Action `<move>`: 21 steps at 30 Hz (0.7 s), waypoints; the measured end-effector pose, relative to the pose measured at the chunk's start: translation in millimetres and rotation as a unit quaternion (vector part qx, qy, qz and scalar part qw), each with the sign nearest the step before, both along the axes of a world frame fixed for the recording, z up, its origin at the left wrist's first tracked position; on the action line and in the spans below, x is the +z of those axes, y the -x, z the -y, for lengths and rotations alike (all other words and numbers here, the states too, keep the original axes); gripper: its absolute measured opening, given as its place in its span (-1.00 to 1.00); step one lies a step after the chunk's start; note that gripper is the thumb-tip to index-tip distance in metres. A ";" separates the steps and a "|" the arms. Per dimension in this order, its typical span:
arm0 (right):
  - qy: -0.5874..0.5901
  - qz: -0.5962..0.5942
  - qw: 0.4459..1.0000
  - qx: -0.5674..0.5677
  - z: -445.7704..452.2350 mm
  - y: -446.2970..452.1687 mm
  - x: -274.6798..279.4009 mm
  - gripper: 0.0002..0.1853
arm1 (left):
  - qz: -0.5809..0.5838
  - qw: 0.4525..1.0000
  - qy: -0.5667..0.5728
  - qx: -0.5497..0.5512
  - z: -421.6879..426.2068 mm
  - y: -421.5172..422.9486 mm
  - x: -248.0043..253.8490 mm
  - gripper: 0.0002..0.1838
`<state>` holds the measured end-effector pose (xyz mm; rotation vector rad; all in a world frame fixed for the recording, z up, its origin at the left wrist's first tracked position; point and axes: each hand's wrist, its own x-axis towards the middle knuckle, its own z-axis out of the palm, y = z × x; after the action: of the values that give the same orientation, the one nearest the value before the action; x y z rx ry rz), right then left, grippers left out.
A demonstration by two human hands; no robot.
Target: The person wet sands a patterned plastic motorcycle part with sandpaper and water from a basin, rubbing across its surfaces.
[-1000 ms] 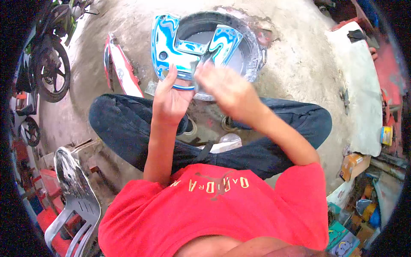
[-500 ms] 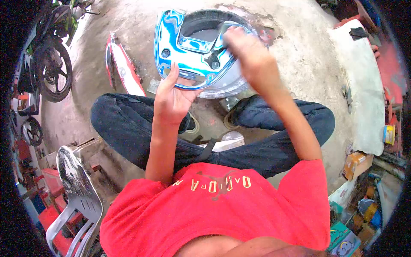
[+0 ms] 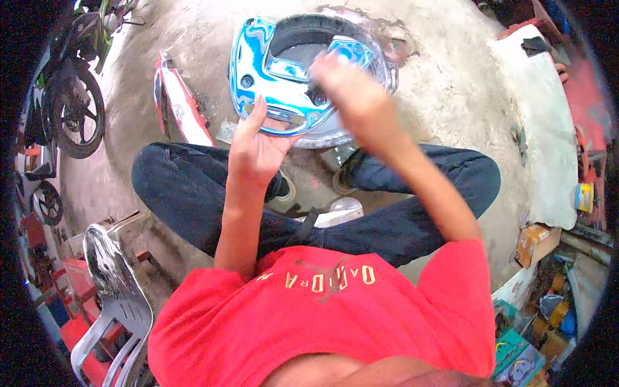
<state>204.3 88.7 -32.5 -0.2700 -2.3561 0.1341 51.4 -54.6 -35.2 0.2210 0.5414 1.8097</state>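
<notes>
A glossy blue and silver curved panel (image 3: pixel 265 87) is held up over a round black tub (image 3: pixel 387 77) with liquid in it. My left hand (image 3: pixel 258 145) grips the panel's lower edge, the thumb on its face and the fingers behind. On the panel's right arm lies my right hand (image 3: pixel 351 90), blurred by motion. Its fingers are bent against the surface, and whether they hold anything is too smeared to tell. Between the hands, a small round hole and a dark area show on the panel.
Red and white panels (image 3: pixel 184 106) lie on the floor at the left, near a motorcycle wheel (image 3: pixel 77 109). A grey plastic chair (image 3: pixel 122 290) stands at the lower left. At the right are a long white panel (image 3: pixel 541 129) and a cardboard box (image 3: pixel 536 245).
My right hand has moved up from the panel's lower middle to its right arm, then slightly down and left. The panel has shifted slightly; my left hand keeps its grip.
</notes>
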 end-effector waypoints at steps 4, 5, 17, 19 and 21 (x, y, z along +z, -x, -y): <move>0.014 0.028 0.992 0.123 30.0 6.0 14.7 -0.51 | 0.081 0.995 -0.017 -0.051 3.0 8.9 -8.9 -0.51; 0.009 0.035 0.997 0.066 14.4 6.8 24.3 -0.53 | 0.028 0.998 -0.047 -0.019 4.0 0.6 -1.6 -0.50; 0.035 0.039 0.999 0.016 -18.5 -4.0 10.7 -0.54 | 0.070 0.996 -0.051 -0.019 5.4 5.1 -6.4 -0.53; 0.032 0.046 0.997 -0.059 -33.4 -8.0 11.0 -0.54 | 0.055 0.997 -0.042 -0.017 6.4 1.3 -4.1 -0.53; 0.016 0.081 0.993 -0.083 -24.7 -13.3 11.8 -0.54 | 0.050 0.998 -0.036 -0.017 4.3 4.6 -5.1 -0.54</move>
<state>217.6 113.4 -20.7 -0.5077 -2.4808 0.0733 46.8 -58.9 -40.3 0.1876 0.4007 1.7982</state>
